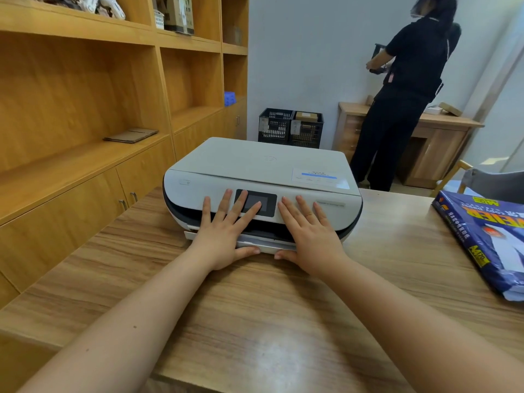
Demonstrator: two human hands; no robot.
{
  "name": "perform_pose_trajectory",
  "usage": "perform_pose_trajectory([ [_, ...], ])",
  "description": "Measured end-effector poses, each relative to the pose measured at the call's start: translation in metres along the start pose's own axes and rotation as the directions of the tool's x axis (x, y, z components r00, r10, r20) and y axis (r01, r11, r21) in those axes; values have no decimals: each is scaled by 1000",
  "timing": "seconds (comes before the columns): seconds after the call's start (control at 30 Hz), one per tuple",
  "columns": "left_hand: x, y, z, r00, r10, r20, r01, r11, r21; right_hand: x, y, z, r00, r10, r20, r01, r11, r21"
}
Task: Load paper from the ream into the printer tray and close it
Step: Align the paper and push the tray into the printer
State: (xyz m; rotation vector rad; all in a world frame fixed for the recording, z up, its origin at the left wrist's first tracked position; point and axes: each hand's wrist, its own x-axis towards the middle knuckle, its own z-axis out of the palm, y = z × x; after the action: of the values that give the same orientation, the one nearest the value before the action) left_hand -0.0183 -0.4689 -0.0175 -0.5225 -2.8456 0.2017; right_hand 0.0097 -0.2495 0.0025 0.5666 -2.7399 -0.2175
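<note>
I see the white printer (261,177) at twelve o'clock on the wooden table (255,321), its tray (266,246) sticking slightly out at the front. My left hand (226,236) and right hand (309,236) lie flat with fingers spread, palms against the tray front, grasping nothing. The blue paper ream (487,236) lies at three o'clock, well apart.
</note>
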Motion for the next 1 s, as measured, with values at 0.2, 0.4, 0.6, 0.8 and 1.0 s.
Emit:
perform_pose_trajectory([
  [0.2,12,2,-5,1000,-4,-10,4,1000,25,14,8,-6,1000,10,10,-10,1000,-9],
  [0.4,19,-4,-8,1000,7,13,-7,1000,14,16,12,-6,1000,8,14,-9,1000,26],
  [0.6,20,-4,-3,1000,4,-11,-4,1000,28,15,11,-3,1000,11,-21,-10,999,35],
  [0.8,21,-2,2,998,-15,-54,18,999,50,16,10,5,997,9,-78,-7,1000,27],
  [1.0,22,-2,7,997,-24,-76,30,996,82,17,11,15,994,15,-108,-12,1000,22],
])
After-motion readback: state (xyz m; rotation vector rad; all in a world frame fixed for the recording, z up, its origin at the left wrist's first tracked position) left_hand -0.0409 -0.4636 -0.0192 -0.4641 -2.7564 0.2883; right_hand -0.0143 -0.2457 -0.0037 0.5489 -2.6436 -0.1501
